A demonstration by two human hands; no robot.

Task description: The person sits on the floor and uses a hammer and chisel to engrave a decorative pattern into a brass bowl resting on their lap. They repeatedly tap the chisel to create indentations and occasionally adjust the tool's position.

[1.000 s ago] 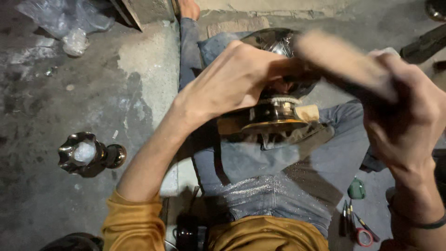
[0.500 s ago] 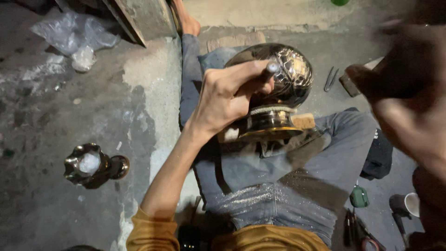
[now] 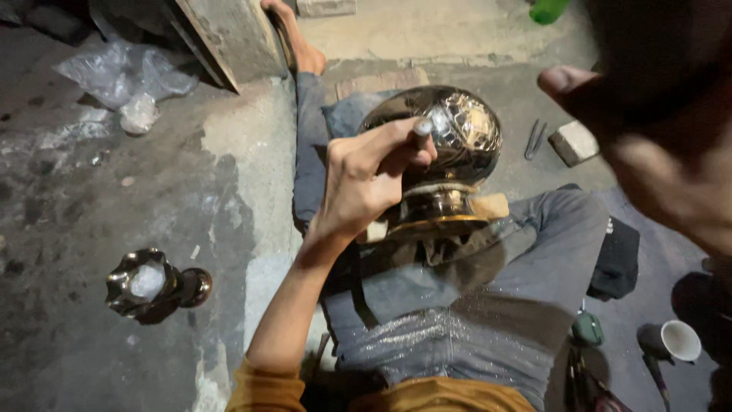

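A shiny round metal vessel (image 3: 465, 133) with a chased pattern and a flared gold-rimmed foot rests on my lap, propped on a wooden block (image 3: 490, 205). My left hand (image 3: 370, 187) lies against its left side and is closed around a thin metal punch (image 3: 422, 128), with the tip on the vessel's upper surface. My right hand (image 3: 663, 172) is raised close to the camera at the right, blurred. Its thumb and fingers are wrapped around a dark tool (image 3: 656, 46) that I cannot make out.
A second small metal vessel (image 3: 152, 286) lies on the concrete floor at the left. Plastic bags (image 3: 122, 76) sit at the top left beside a slab (image 3: 229, 38). On the right are a brick (image 3: 573, 143), metal pins (image 3: 534, 139), black cloth (image 3: 618, 259) and a white cup (image 3: 681, 339).
My right hand has risen from over the vessel up towards the camera. My left hand has shifted slightly lower and left on the vessel, exposing the patterned dome.
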